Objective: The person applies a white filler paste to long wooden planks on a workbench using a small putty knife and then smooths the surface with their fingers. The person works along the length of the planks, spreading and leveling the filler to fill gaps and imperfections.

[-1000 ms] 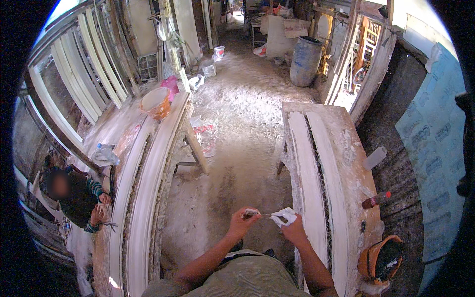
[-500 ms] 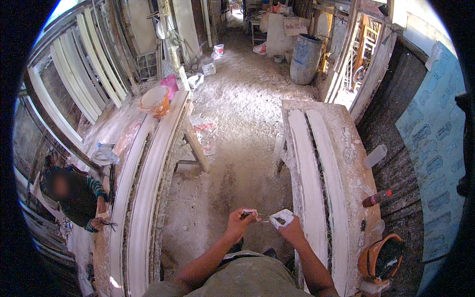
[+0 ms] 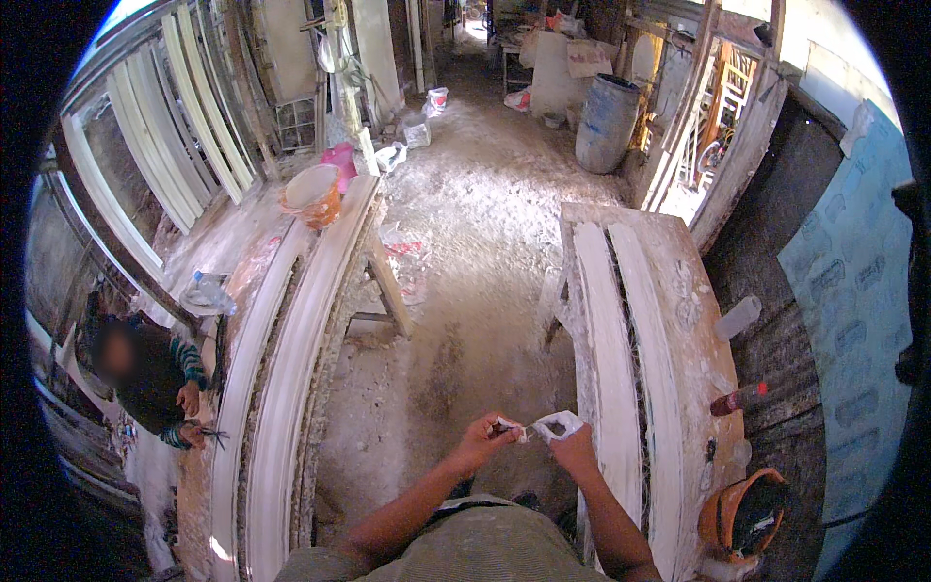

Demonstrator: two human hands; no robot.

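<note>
Left hand [image 3: 482,443] is pinching a small tool [image 3: 511,428]; right hand [image 3: 572,444] is gripping a white wad [image 3: 560,422]. White mouldings [image 3: 630,339] are lying formed on the bench, finishing apparently pending.

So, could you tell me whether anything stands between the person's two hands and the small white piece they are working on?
Nothing visible does. The left hand and the right hand are both already on the small white piece, held up in front of the body beside the white moulding on the bench.
</note>
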